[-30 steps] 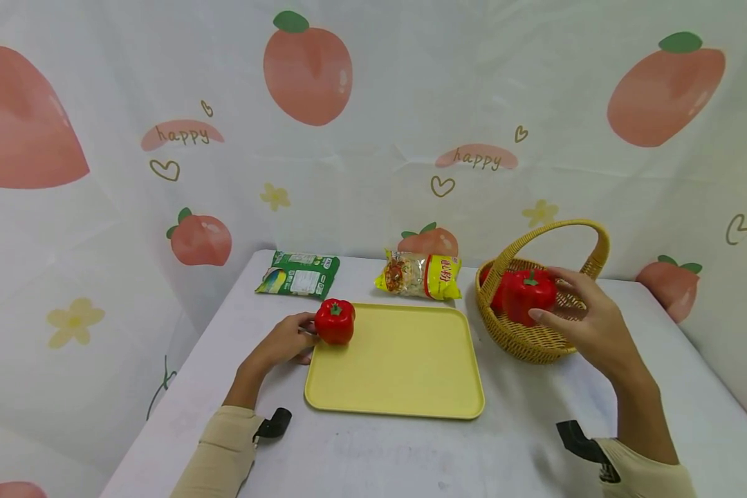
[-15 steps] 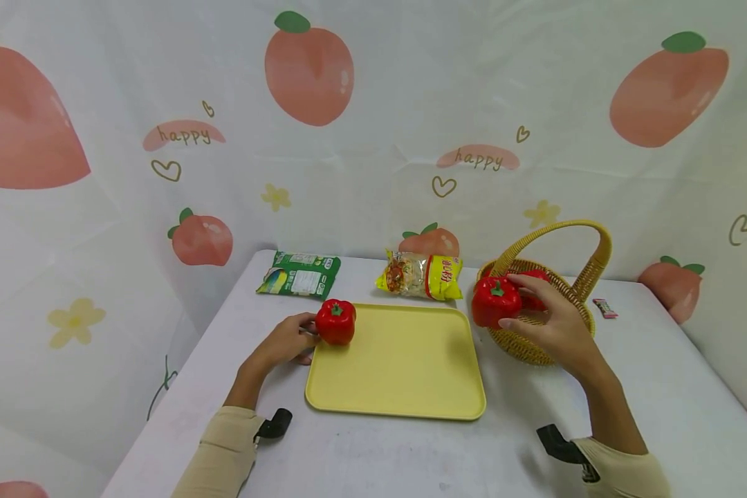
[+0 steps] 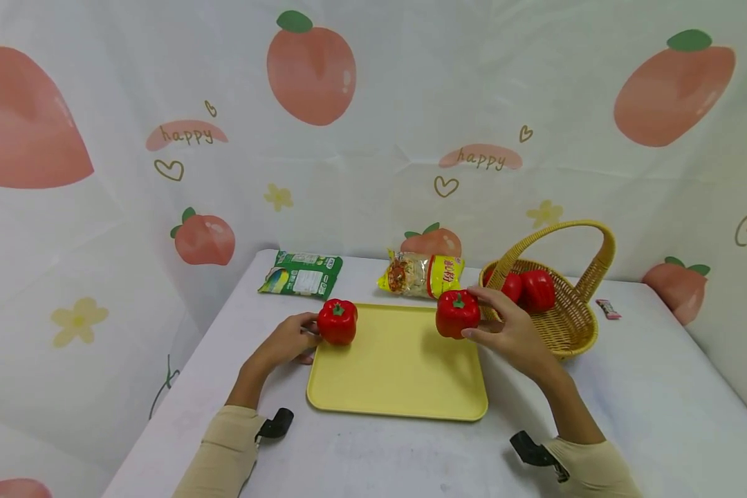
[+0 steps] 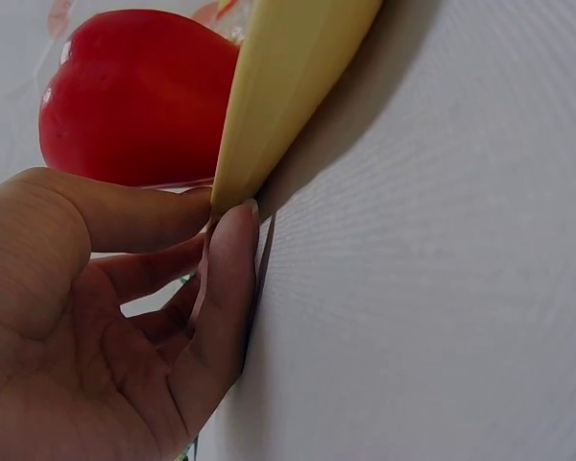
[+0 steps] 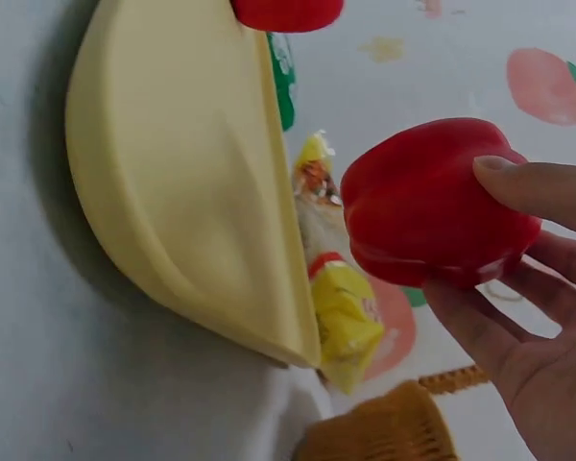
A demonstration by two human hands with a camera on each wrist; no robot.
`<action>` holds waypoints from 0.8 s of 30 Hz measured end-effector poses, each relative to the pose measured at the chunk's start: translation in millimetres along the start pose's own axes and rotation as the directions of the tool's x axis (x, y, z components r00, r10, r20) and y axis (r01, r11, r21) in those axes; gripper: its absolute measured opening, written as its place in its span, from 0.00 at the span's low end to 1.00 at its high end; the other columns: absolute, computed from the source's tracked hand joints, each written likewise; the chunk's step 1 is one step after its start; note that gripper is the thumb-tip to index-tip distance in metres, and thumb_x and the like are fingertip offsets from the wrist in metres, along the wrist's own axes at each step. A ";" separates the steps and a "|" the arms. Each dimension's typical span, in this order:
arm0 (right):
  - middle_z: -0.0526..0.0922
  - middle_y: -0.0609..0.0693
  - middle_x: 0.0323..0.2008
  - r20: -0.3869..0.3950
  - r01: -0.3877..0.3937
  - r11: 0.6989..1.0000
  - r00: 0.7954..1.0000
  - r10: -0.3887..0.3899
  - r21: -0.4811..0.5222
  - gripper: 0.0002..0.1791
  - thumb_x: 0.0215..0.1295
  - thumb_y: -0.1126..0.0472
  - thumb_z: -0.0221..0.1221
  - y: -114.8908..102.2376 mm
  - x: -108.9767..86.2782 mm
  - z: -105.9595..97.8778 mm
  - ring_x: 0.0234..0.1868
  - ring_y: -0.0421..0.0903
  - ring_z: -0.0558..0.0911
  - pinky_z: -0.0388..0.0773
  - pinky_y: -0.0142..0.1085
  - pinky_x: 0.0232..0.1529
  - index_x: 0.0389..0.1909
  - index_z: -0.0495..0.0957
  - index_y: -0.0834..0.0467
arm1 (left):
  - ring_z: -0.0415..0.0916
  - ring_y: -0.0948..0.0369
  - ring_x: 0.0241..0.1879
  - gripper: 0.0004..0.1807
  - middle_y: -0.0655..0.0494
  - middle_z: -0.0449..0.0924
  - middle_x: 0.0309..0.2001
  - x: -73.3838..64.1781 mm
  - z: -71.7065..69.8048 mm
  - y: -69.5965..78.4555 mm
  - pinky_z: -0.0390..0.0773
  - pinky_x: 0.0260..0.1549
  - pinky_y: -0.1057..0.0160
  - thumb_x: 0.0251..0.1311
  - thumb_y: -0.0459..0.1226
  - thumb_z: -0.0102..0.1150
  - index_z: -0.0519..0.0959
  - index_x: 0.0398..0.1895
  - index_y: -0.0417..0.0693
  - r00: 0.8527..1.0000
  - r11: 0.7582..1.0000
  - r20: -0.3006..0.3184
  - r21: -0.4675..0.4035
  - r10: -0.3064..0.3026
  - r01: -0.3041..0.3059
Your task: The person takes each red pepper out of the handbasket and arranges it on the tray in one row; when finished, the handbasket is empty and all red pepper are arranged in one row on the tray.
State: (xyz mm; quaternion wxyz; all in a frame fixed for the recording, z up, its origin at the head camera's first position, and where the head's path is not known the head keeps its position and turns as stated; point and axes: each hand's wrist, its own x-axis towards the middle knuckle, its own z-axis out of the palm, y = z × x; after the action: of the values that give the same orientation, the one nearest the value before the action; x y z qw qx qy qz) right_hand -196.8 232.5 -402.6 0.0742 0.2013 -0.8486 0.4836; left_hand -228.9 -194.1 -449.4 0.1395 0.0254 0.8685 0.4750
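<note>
My left hand [image 3: 288, 339] pinches the left rim of the yellow tray [image 3: 398, 377] between thumb and fingers, as the left wrist view shows close up. One red bell pepper [image 3: 337, 322] stands in the tray's far left corner, right beside that hand. Over the tray's far right corner my right hand [image 3: 515, 337] holds a second red bell pepper [image 3: 457, 314], stem up. In the right wrist view this pepper [image 5: 437, 206] is raised off the tray, with the thumb on one side and fingers on the other. Two more red bell peppers [image 3: 537, 290] lie in the wicker basket [image 3: 575, 332].
The basket's tall handle [image 3: 557, 225] arches up at the right, behind my right hand. A green packet [image 3: 301, 274] and a yellow noodle packet [image 3: 420, 274] lie behind the tray. Right of the basket is a small pink wrapped candy [image 3: 609, 309]. A printed curtain hangs behind.
My right hand has carried its bell pepper out of the basket, leftward to the tray's far right corner. The peppers in the basket and the candy have come into sight. My left hand stays put.
</note>
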 end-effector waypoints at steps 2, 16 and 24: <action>0.75 0.57 0.69 0.012 0.008 1.000 1.000 -0.009 0.018 0.39 0.62 0.65 0.75 1.6 3.5 6.4 0.66 0.59 0.78 0.87 0.50 0.55 0.74 0.71 0.57 | 0.80 0.54 0.41 0.29 0.42 0.80 0.56 0.1 -0.1 0.2 0.89 0.35 0.61 0.67 0.33 0.61 0.73 0.72 0.39 1.000 1.000 -0.001 -0.005 0.001 -0.001; 0.74 0.57 0.70 0.100 -0.015 0.995 0.995 0.005 0.101 0.40 0.62 0.64 0.75 0.2 25.2 48.5 0.69 0.59 0.75 0.87 0.46 0.57 0.74 0.71 0.58 | 0.81 0.54 0.41 0.28 0.42 0.79 0.55 1.8 0.9 -0.8 0.89 0.35 0.61 0.68 0.33 0.60 0.74 0.71 0.39 1.000 1.000 0.001 -0.019 0.016 -0.016; 0.75 0.56 0.69 0.140 -0.010 0.993 0.990 -0.007 0.118 0.38 0.63 0.64 0.74 -6.5 32.4 70.8 0.69 0.58 0.76 0.87 0.45 0.56 0.74 0.72 0.54 | 0.81 0.54 0.44 0.28 0.42 0.79 0.57 0.2 1.1 0.1 0.90 0.35 0.61 0.69 0.33 0.60 0.73 0.72 0.39 1.000 1.000 0.005 -0.022 0.007 -0.007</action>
State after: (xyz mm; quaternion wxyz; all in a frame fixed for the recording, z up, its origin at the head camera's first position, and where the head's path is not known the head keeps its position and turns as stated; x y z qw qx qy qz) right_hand -218.7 160.6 -423.9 0.0018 0.2381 -0.8216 0.5179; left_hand -228.8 -193.1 -449.9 0.1402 0.0283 0.8629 0.4847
